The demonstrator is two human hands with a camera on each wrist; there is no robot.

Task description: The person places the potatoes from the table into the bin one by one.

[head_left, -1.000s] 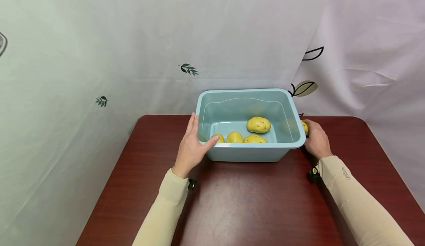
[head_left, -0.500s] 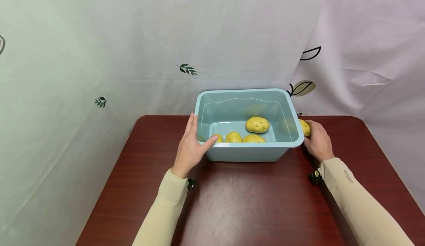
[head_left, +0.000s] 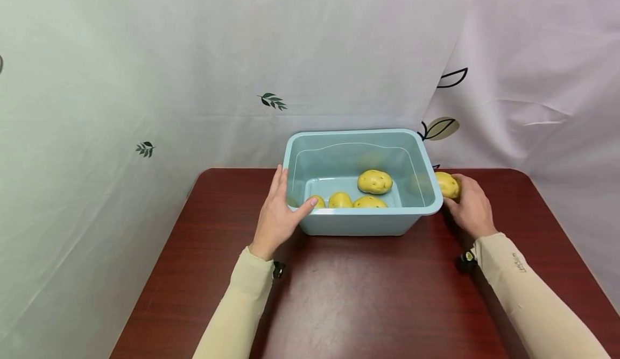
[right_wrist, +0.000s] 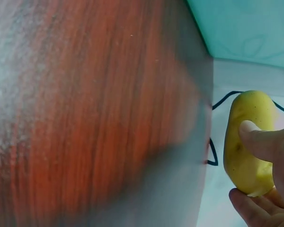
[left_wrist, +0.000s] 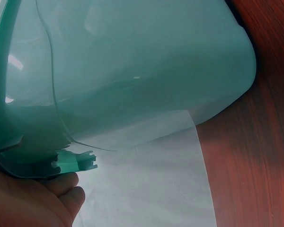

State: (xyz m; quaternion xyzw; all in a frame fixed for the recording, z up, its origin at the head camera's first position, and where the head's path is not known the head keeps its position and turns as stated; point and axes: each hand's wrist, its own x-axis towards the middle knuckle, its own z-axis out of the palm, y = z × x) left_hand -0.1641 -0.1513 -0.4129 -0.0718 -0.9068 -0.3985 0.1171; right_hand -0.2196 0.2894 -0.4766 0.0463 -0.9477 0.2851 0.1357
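Observation:
A light blue plastic bin (head_left: pixel 356 225) stands on the table near the wall. Several yellow potatoes lie inside; one potato (head_left: pixel 375 181) sits toward the back right, and the others are partly hidden behind the front rim. My left hand (head_left: pixel 277 222) holds the bin's front left corner, thumb over the rim and fingers along the outer left side. To the right of the bin, my right hand (head_left: pixel 473 205) grips another potato (head_left: pixel 446 185). In the right wrist view the thumb (right_wrist: pixel 258 139) presses one side of this potato (right_wrist: pixel 248 113), with fingers beneath it.
The dark red-brown wooden table (head_left: pixel 358 294) extends in front of the bin and to both sides. A pale wall covering (head_left: pixel 349 68) with leaf prints hangs directly behind the table's far edge.
My right hand has shifted slightly right, away from the bin, with its potato, which now shows more. The left hand and the bin stay about where they were.

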